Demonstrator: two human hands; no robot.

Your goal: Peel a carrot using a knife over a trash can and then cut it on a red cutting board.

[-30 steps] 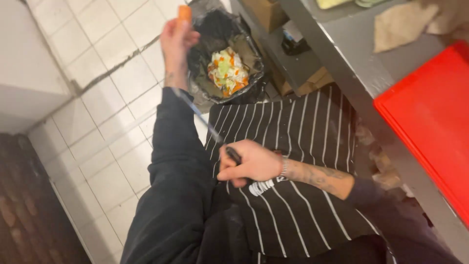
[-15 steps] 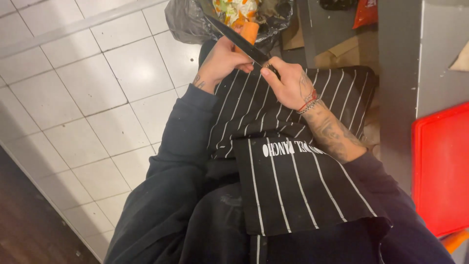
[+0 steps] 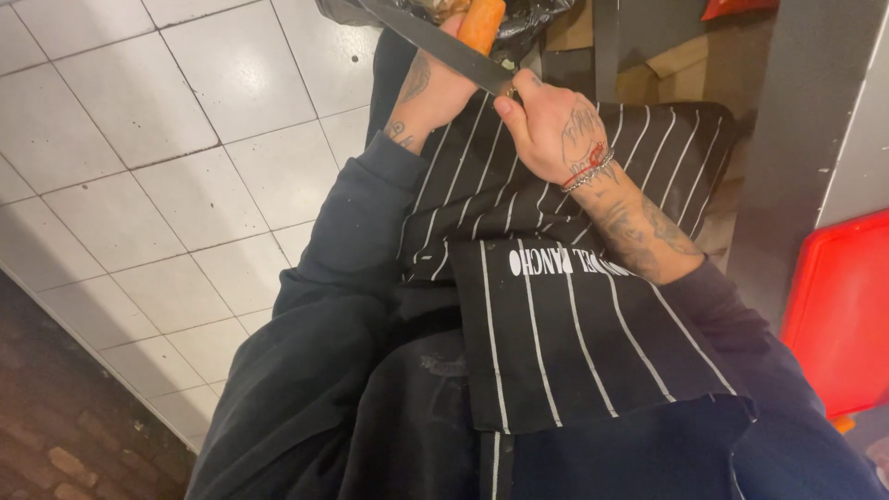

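The carrot (image 3: 482, 25) is a stubby orange piece with a smooth, bright surface, only its near end showing at the far edge of the view — the rest runs out of frame. Its long axis lies roughly near-to-far, tilted slightly to the right at the far end. The left hand (image 3: 433, 88) holds it from the left and beneath, fingers closed around it, the tattooed wrist bent back above the dark sleeve. The kitchen knife (image 3: 435, 43) has a long dark-grey blade running diagonally from the far left down to the near right, its flat crossing just in front of the carrot and touching it; the tip points far-left. The right hand (image 3: 556, 130) is clamped on the knife's handle, which is hidden inside the fist, thumb pressed near the blade's heel — a beaded bracelet circles that wrist. Both hands sit above a black apron with white stripes (image 3: 556, 333). A black bin bag (image 3: 537, 14) lies just behind the carrot. White floor tiles (image 3: 167, 148) spread to the left; a red cutting board (image 3: 843, 315) rests on the grey bench (image 3: 796, 139) to the right.
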